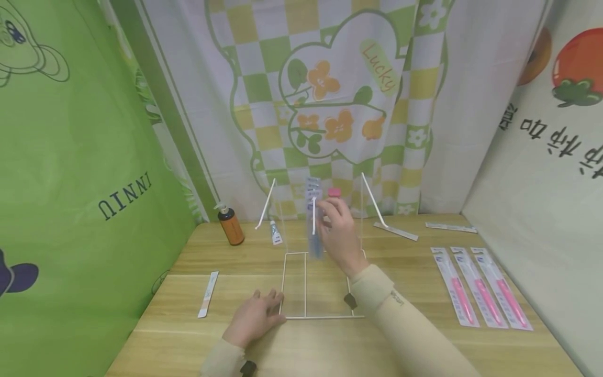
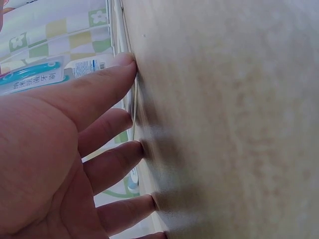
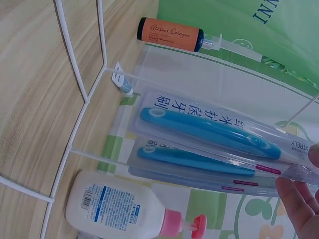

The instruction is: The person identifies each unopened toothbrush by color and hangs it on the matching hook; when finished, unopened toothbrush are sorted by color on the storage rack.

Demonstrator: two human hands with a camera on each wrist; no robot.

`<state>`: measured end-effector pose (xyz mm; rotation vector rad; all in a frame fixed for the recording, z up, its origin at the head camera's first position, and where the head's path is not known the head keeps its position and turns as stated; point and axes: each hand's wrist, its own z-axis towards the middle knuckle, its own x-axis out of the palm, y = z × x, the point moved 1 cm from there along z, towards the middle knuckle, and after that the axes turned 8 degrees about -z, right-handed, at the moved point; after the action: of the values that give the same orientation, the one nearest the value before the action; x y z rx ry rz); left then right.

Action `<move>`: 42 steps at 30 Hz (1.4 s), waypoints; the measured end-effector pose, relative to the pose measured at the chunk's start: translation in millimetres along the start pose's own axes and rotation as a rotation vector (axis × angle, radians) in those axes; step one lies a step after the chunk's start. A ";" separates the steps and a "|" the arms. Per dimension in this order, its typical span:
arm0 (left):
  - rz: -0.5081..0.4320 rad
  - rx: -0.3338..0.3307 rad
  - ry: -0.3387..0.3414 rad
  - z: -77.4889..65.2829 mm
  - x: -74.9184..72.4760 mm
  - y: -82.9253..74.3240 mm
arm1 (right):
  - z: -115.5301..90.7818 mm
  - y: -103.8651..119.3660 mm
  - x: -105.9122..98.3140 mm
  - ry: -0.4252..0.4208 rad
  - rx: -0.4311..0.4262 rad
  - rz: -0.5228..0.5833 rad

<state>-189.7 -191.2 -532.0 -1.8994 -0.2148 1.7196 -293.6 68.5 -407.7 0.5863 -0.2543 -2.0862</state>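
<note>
A white wire rack stands on the table with three prongs sticking out. At its middle prong, my right hand pinches the upper end of a packaged blue toothbrush. More packaged blue toothbrushes hang right behind that one in the right wrist view. My left hand rests at the front left corner of the rack's base, fingers spread and fairly straight. Its fingertips touch the wooden tabletop along the base wire in the left wrist view.
Three packaged pink toothbrushes lie at the right. Behind the rack stands a white pump bottle. An orange-labelled pump bottle and a small tube are at the back left. Slim packets lie on both sides.
</note>
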 end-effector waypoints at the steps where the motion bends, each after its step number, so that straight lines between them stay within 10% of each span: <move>1: 0.001 0.001 0.000 0.1 0.1 -0.1 | 0.0 0.1 -0.2 -0.004 -0.005 -0.003; 26: -0.013 0.016 -0.015 -2.2 1.9 0.9 | -20.3 -8.5 -9.7 -0.030 -0.030 -0.043; 35: -0.020 0.013 -0.011 -2.2 -0.1 -1.3 | -46.8 -49.4 -62.5 0.139 0.031 -0.008; 42: -0.028 0.005 -0.010 -1.8 0.3 -1.0 | -61.4 -111.1 -130.8 0.308 0.180 -0.210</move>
<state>-187.7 -190.8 -531.8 -1.8761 -0.2396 1.7103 -284.3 241.6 -464.3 1.0711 -0.2102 -2.1478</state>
